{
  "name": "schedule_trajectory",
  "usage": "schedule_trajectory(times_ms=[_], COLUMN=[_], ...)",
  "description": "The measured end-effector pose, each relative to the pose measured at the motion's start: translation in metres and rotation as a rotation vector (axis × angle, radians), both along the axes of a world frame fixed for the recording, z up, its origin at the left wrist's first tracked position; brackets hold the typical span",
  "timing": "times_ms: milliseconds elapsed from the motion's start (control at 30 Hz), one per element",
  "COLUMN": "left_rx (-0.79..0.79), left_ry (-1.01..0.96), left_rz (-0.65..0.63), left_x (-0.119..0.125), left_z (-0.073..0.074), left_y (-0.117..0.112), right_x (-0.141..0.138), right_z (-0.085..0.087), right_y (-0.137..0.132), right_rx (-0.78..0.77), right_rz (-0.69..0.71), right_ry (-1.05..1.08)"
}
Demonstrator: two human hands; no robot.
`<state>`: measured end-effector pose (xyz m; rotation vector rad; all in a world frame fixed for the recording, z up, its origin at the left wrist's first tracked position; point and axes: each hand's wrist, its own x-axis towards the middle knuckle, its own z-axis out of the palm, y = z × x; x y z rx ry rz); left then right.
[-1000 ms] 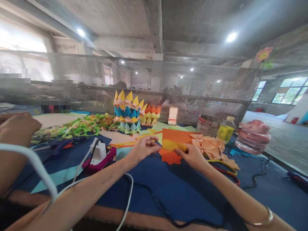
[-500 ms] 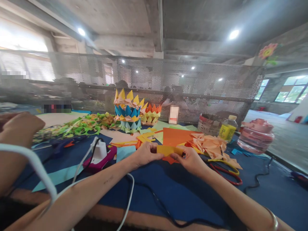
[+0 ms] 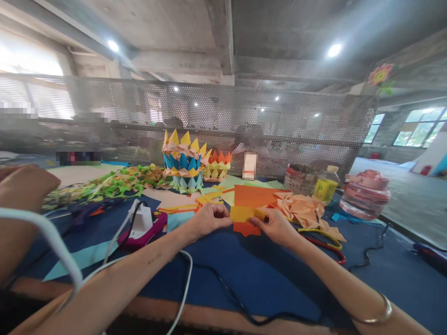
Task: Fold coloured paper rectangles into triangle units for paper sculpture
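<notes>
A small folded piece of yellow paper (image 3: pixel 242 214) is held up above the blue tabletop. My right hand (image 3: pixel 277 227) pinches its right end between thumb and fingers. At the left edge, the closed thumb and fingertips of my left hand (image 3: pixel 209 221) grip its border. Behind and below the yellow piece lies orange paper (image 3: pixel 258 196), partly covered by it. Folded peach paper pieces (image 3: pixel 302 209) sit just beyond my right hand, and scissors (image 3: pixel 326 239) with red and yellow handles lie beside that wrist.
Stacked paper crowns (image 3: pixel 183 163) stand at the back, near a heap of green paper pieces (image 3: pixel 115 181). A purple power strip (image 3: pixel 145 235) with a white plug is left of my arm. A bottle (image 3: pixel 326 188) and pink jug (image 3: pixel 365 195) stand right. Another person's arm (image 3: pixel 24 200) enters left.
My left fingers have shifted out to the paper's left edge, so more of its yellow face shows. My right hand keeps its pinch. The whole view has shifted slightly.
</notes>
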<state>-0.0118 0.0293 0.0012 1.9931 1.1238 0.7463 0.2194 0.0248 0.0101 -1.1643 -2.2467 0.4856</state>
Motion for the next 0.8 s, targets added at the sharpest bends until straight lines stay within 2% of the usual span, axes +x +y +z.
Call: schedule_trajectory(times_ms=[400,567,800], left_rx=[-0.058,-0.070,-0.059], left_ry=[-0.014,-0.074,-0.177], left_rz=[0.039,0.105,0.101], left_x=[0.000,-0.004,-0.003], left_z=[0.002,0.007,0.008], left_y=[-0.001,-0.001,-0.003], right_x=[0.004,0.012,0.006], right_z=[-0.001,0.000,0.000], right_y=[0.004,0.011,0.006], right_rx=[-0.049,-0.032,0.000], right_rz=[-0.036,-0.097,-0.068], right_ry=[-0.033,-0.030,-0.032])
